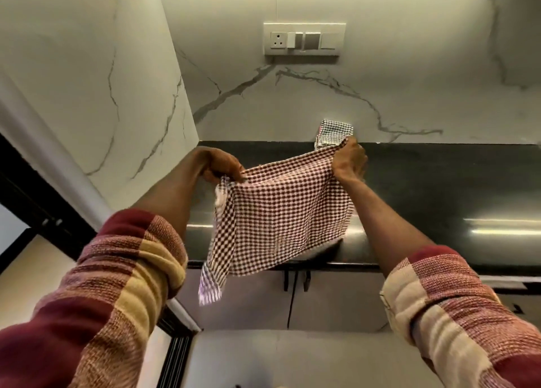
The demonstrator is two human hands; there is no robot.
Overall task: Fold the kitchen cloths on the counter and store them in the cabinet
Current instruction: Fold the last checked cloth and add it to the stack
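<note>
A red-and-white checked kitchen cloth [278, 215] hangs spread in the air over the black counter [439, 183]. My left hand [221, 165] pinches its upper left corner, where the fabric bunches and a strip trails down past the counter's front edge. My right hand [349, 159] grips the upper right corner, a little higher and farther back. Behind my right hand a stack of folded checked cloths [333, 133] sits on the counter against the wall, partly hidden by my fingers.
A marble wall with a socket and switch panel [304, 39] rises behind the counter. A marble column [87, 95] closes the left side. Below the counter are cabinet doors with dark handles [295, 279].
</note>
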